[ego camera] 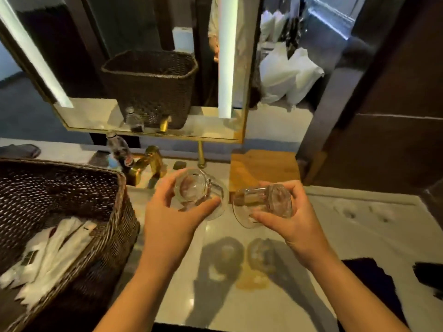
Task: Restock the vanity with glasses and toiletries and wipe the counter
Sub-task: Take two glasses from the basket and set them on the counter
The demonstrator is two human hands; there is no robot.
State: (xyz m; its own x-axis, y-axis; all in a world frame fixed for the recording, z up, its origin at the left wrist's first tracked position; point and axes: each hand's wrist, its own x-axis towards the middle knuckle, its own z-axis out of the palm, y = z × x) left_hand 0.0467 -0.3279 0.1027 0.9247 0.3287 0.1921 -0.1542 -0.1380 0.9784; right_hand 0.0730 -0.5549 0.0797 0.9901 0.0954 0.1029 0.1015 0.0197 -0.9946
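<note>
I hold two clear drinking glasses above the pale marble vanity counter. My left hand grips one glass by its base, tipped on its side. My right hand grips the other glass, also tipped sideways, its rim pointing left. The two glasses hang close together, just in front of a wooden tray. Their shadows fall on the counter below. A dark wicker basket at the left holds several white toiletry packets.
A gold faucet and a plastic water bottle stand behind the basket. A gold-framed mirror leans above the counter. A white towel lies at the right, with dark cloth near the front right edge.
</note>
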